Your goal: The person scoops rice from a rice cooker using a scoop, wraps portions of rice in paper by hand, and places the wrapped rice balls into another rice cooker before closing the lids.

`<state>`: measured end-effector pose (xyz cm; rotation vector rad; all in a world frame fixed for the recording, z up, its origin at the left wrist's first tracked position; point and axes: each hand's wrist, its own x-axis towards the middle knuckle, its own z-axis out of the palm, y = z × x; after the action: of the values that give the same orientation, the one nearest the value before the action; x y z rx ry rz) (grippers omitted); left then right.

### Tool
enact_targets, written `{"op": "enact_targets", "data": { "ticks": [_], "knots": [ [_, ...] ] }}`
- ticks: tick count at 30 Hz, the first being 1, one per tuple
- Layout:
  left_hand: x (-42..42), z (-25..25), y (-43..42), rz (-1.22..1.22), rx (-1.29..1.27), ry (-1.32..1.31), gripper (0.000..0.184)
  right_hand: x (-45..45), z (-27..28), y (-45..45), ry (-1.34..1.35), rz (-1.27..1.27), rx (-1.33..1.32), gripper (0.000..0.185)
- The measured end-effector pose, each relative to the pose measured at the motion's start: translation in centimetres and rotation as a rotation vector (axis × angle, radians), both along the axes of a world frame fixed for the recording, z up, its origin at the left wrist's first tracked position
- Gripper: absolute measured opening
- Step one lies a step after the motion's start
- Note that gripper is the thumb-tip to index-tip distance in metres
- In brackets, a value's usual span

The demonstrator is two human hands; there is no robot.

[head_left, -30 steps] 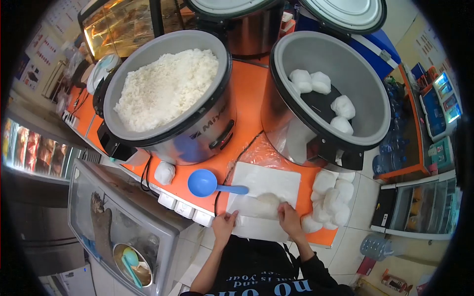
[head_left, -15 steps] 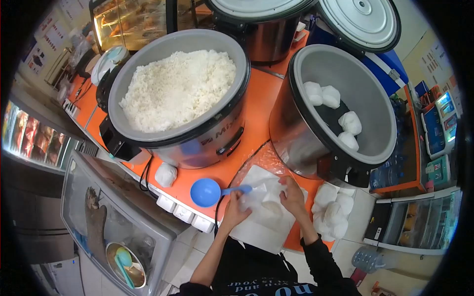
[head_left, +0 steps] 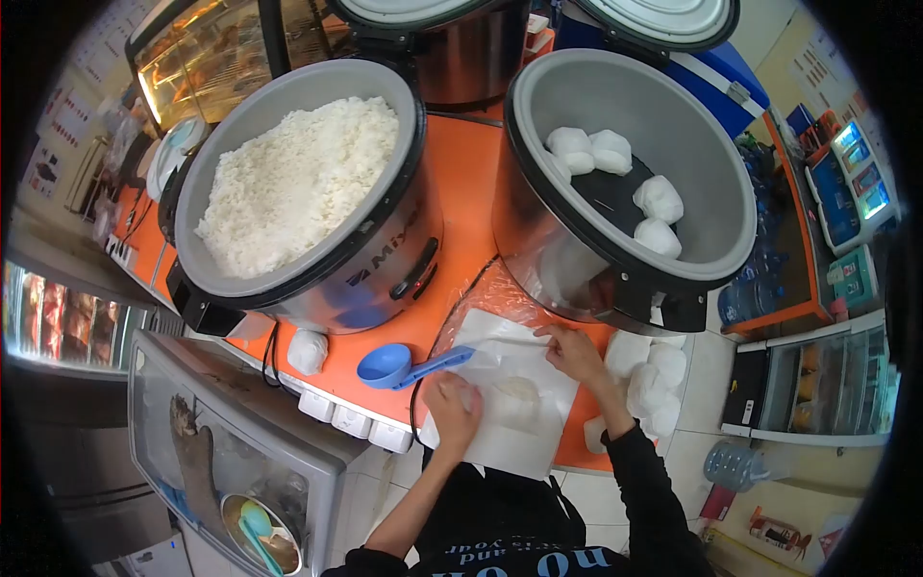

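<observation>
A white wrapping paper sheet lies on the orange table with a faint pale mound on it, looking like rice under a translucent layer. My right hand pinches the paper near its upper right edge. Over the paper's left side, my left hand is curled closed; a whitish bit shows at its fingers, but I cannot make out what it is. Just above that hand rests a blue scoop, its handle reaching over the paper. A white wrapped bundle sits farther left.
A large cooker full of white rice stands at the left. The open cooker on the right contains several white bundles. More wrapped bundles are piled right of my right hand. A glass-topped chest stands at lower left.
My left hand has drawn back toward me and curled up, away from the scoop handle. My right hand has moved to the paper's upper edge. The camera view has shifted.
</observation>
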<state>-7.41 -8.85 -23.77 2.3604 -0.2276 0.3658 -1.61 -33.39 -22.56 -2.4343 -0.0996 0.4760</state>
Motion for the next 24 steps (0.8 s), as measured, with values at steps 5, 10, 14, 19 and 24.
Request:
{"op": "enact_targets", "data": {
  "ticks": [5, 10, 14, 19, 24],
  "knots": [
    [-3.3, -2.5, -2.8, -0.161, -0.171, 0.233, 0.044, -1.4, 1.7, 2.0, -0.149, -0.063, 0.119, 0.046],
    [-3.5, -1.3, -3.7, -0.331, -0.223, 0.415, 0.057, -4.3, -0.5, 0.2, -0.038, -0.07, -0.22, 0.043],
    [-4.2, -1.6, -5.1, -0.376, -0.11, 0.292, 0.063, -5.5, -2.6, -1.1, -0.168, -0.186, -0.251, 0.036],
    [-4.6, -0.9, -6.2, -0.186, -0.024, 0.28, 0.069, -5.4, 3.6, -0.5, -0.111, -0.339, 0.114, 0.018],
    [-5.2, -2.6, -5.9, -0.152, 0.087, 0.381, 0.065, -15.3, -0.1, 2.0, -0.486, -0.119, -0.006, 0.018]
  ]
}}
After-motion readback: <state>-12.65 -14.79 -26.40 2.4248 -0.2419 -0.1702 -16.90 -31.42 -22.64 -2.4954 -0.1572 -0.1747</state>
